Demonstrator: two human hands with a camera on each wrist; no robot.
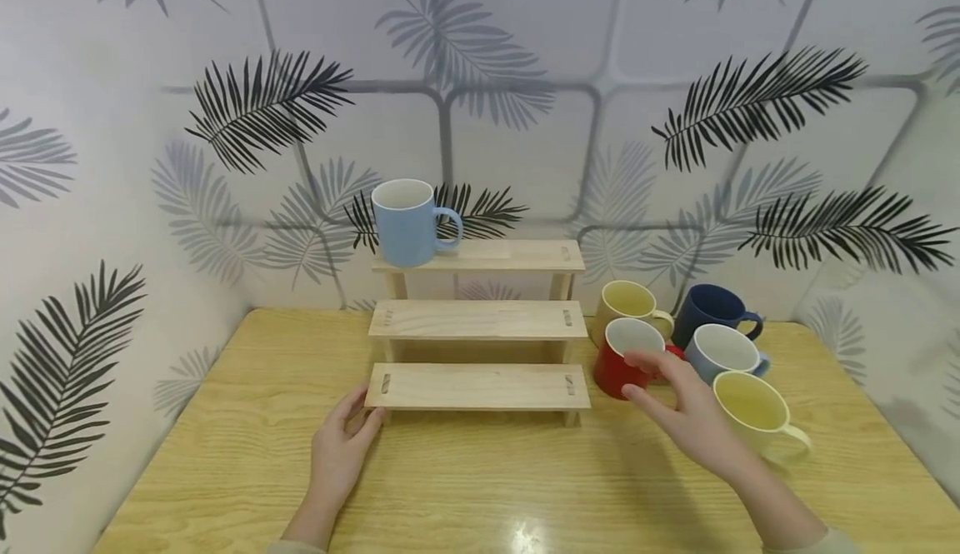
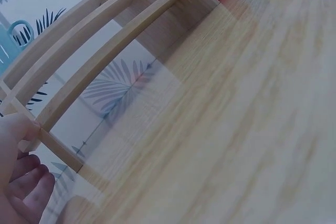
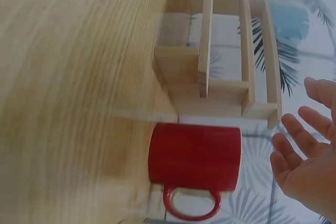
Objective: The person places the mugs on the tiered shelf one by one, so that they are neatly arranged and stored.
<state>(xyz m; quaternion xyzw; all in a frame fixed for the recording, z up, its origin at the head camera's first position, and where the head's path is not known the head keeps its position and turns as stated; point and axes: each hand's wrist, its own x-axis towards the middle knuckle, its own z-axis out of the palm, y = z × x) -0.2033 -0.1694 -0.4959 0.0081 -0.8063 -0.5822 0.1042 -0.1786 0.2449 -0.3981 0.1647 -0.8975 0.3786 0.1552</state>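
Note:
A three-step wooden shelf (image 1: 480,386) stands on the table. My left hand (image 1: 341,450) holds the left end of its lowest step, thumb at the front corner; in the left wrist view, the other fingers (image 2: 31,184) curl below that corner. To the shelf's right sits an upright red mug (image 1: 617,373) with a white inside. My right hand (image 1: 693,416) hovers over this mug's near right side, fingers spread and holding nothing. In the right wrist view the red mug (image 3: 194,157) shows whole, apart from the fingers. A light-blue mug (image 1: 405,229) stands on the top step's left end.
Around the red mug on the right stand a pale yellow mug (image 1: 628,299) behind, a dark blue mug (image 1: 708,312), another light-blue mug (image 1: 723,362) and a nearer yellow mug (image 1: 752,408). A leaf-patterned wall (image 1: 517,154) rises behind the wooden table (image 1: 450,487).

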